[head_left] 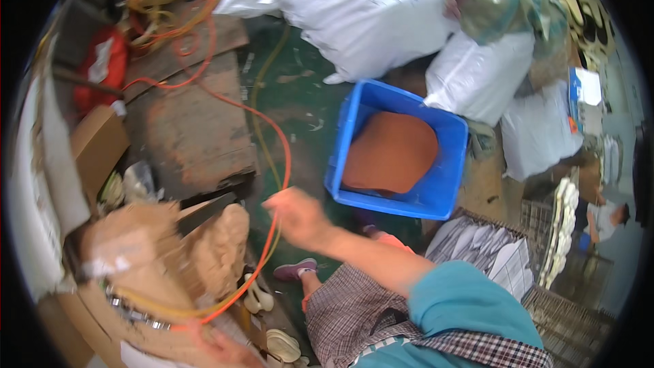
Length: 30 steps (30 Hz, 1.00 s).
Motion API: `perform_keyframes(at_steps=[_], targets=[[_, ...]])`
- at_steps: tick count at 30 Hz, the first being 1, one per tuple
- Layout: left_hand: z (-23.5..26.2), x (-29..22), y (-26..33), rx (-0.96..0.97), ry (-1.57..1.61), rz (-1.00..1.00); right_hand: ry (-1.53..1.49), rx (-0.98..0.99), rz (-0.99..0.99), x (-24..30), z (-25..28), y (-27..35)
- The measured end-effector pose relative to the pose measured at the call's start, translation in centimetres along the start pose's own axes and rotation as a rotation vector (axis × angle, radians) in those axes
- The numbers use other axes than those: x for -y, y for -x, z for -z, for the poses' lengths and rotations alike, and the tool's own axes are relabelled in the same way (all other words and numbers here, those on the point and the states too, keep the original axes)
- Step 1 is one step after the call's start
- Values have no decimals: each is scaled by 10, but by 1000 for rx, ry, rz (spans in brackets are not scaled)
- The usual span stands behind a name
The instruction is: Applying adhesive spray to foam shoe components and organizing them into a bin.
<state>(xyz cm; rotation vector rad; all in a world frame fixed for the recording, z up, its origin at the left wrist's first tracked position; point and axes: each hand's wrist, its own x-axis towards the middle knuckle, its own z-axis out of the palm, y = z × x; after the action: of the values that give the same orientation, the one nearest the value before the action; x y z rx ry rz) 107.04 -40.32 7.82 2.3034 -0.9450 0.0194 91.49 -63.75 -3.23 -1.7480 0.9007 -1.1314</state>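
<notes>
My right hand (298,218), blurred by motion, reaches across from a teal sleeve. Its curled fingers are at the orange hose (283,143) and appear to pinch it. Beside it runs a thinner yellowish hose (257,105). The orange hose loops down to a shiny metal fitting (139,315) lying over cardboard at the lower left. Close to that fitting, at the lower edge, is my left hand (228,349); it is smeared and partly cut off, so its grip does not show.
A blue bin (402,208) holding a brown-orange sheet (392,153) stands on the green floor. White sacks (361,13) lie behind it. Crumpled brown paper (225,238) and an open carton (99,146) are at left. Racks with pale pieces (477,252) stand right; another person (605,221) is farther off.
</notes>
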Motion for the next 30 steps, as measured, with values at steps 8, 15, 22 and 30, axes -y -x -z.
perform_keyframes(at_steps=[8,15,22,30], targets=[[-413,-100,151,1055,638,431,-46,-747,-1811,-346,310,298],[-687,-77,197,1052,-63,-253,-243,-962,-1823,-446,319,354],[-756,-43,181,1205,-217,58,-133,-722,-1735,-465,312,357],[-718,-66,208,1244,-22,237,320,-305,-1382,-423,308,368]])
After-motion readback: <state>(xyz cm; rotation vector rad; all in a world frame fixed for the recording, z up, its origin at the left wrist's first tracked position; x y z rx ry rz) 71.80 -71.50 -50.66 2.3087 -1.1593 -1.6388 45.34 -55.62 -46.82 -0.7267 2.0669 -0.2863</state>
